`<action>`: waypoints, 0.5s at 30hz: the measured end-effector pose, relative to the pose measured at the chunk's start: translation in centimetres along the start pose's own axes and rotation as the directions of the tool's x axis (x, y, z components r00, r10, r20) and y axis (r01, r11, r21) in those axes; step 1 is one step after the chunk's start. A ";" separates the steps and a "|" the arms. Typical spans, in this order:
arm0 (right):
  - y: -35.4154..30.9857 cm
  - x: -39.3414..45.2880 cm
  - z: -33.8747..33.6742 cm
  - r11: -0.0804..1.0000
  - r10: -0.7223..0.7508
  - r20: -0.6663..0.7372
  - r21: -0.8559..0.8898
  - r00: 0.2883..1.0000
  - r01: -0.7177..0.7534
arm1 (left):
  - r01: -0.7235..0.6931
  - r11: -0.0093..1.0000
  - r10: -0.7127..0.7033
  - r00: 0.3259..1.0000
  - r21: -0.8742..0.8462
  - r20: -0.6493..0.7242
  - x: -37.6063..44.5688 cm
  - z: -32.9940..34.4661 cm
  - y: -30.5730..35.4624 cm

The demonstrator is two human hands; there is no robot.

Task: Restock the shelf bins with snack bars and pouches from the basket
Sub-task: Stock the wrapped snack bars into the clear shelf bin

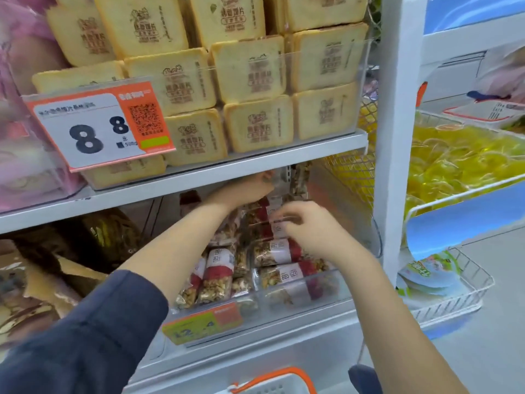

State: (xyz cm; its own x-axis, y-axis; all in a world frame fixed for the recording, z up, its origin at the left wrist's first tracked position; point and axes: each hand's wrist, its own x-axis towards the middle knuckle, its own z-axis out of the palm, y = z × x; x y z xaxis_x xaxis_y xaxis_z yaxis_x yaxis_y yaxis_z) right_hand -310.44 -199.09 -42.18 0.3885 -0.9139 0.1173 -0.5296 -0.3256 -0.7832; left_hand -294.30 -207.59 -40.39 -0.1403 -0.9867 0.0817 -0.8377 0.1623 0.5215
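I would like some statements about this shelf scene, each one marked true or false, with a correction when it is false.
1. Both hands reach into the clear bin of nut bars. True.
2. The left hand is nearer to the camera than the right hand. False: the left hand reaches deeper, under the upper shelf.
3. The upper price tag shows large eights. True.
4. The toast-print packs lie below the nut bars. False: they sit on the shelf above.
5. The basket has an orange rim. True.
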 end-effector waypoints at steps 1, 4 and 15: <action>0.9 0.1 -0.7 0.998 0.046 -0.102 -0.033 0.994 -0.050 | 0.015 1.000 -0.016 1.000 -0.023 -0.011 1.0 0.6 0.3; 2.5 0.1 -1.7 0.990 0.126 -0.255 -0.027 0.959 -0.137 | 0.101 0.993 -0.102 0.994 -0.056 -0.028 3.8 2.6 0.9; 3.7 0.1 -3.5 0.985 0.149 -0.199 0.121 0.969 -0.126 | 0.013 1.000 -0.016 0.982 -0.014 -0.188 7.7 5.7 0.1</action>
State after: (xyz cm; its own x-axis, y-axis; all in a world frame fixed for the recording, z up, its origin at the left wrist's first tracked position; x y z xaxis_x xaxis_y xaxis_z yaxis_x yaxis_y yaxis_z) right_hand -315.05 -201.24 -42.95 0.1476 -0.9819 0.1187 -0.4797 -0.1760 -0.8596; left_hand -298.47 -215.10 -44.55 -0.0253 -0.9724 0.2318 -0.8318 0.1491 0.5346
